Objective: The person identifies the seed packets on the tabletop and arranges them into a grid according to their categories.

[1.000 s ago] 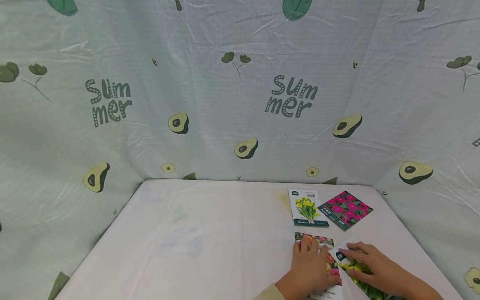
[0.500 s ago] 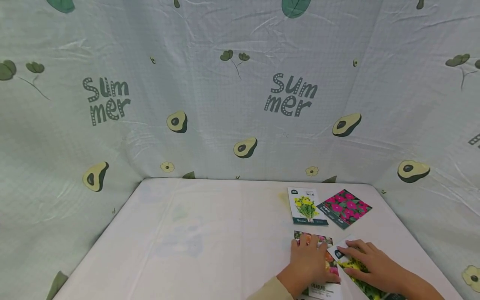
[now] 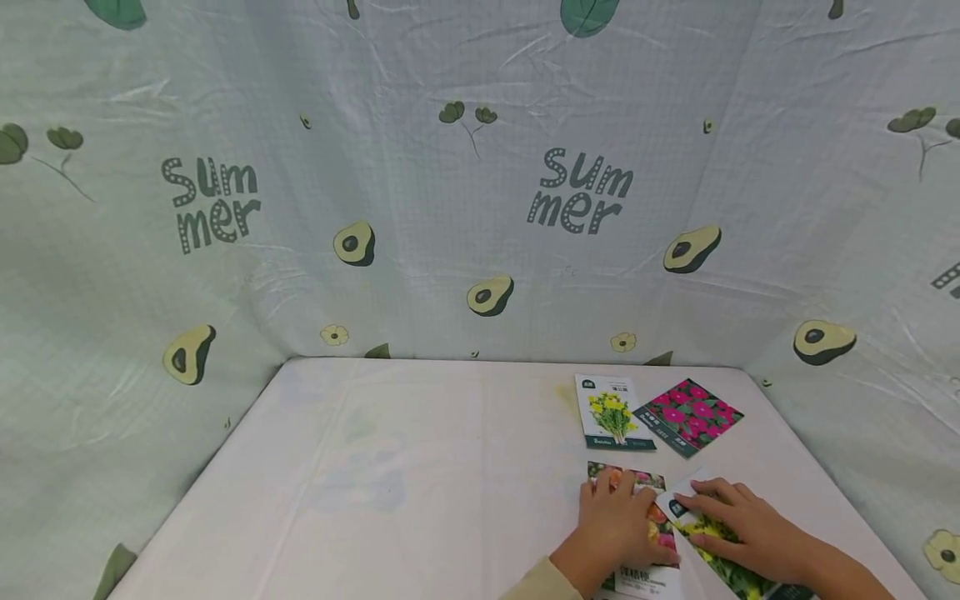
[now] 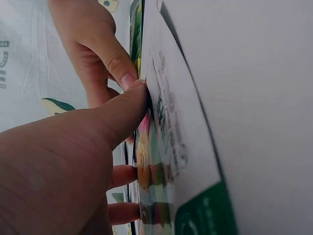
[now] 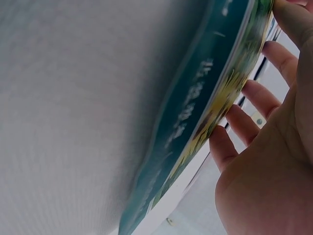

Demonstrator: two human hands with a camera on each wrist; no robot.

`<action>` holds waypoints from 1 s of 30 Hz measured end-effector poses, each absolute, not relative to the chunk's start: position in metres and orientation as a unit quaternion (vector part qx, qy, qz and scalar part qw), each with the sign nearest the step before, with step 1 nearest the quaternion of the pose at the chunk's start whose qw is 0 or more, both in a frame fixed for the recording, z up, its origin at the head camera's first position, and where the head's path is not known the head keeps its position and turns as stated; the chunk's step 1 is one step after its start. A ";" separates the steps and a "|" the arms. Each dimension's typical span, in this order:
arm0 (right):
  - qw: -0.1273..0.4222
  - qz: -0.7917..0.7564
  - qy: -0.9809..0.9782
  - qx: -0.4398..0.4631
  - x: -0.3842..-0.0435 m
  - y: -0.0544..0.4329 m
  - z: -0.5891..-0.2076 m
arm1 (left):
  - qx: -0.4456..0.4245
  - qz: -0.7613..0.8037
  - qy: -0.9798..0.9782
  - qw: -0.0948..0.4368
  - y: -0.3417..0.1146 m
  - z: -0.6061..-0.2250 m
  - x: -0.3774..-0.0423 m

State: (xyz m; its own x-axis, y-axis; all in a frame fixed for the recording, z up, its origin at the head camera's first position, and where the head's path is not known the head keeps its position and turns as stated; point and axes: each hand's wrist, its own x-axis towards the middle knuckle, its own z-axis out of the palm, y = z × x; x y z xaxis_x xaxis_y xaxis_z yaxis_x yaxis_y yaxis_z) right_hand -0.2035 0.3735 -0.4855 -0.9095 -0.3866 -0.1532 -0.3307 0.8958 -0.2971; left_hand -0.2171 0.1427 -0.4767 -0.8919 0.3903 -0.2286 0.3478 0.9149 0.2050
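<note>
A person's two hands work side by side at the right near corner of a white table (image 3: 420,467), each on a flat packet printed with flowers. The left hand (image 3: 617,523), a beige sleeve (image 3: 543,582) at its wrist, rests with fingers spread and slightly bent on the mixed packet (image 3: 660,518), its thumb by the right edge; it presses rather than grasps. Below the thumb shows the packet's white, lettered end, and the left wrist view catches a green corner there. The right hand (image 3: 757,537) lies across the yellow packet (image 3: 738,575), fingers extended and fingertips touching its face, likewise without a grasp. That packet sits at a slant, its upper left corner meeting the mixed packet's edge; its teal band, lettered in white, fills the right wrist view. Farther up the table, the bouquet packet (image 3: 615,417) lies nearly straight, and the pink packet (image 3: 693,417) lies turned beside it, corner touching its edge. Behind hangs a cloth (image 3: 420,183) printed with avocados and the word "summer."
</note>
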 end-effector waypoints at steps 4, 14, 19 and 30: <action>0.108 -0.137 0.967 -0.186 -0.204 0.375 -0.487 | 0.190 0.079 0.970 0.129 0.143 -0.478 -0.216; 0.109 -0.143 0.964 -0.197 -0.205 0.378 -0.489 | 0.194 0.056 0.972 0.120 0.142 -0.478 -0.216; 0.116 -0.147 0.962 -0.199 -0.206 0.377 -0.487 | 0.192 0.050 0.973 0.122 0.139 -0.480 -0.215; 0.114 -0.152 0.961 -0.200 -0.206 0.377 -0.487 | 0.190 0.055 0.972 0.125 0.132 -0.479 -0.214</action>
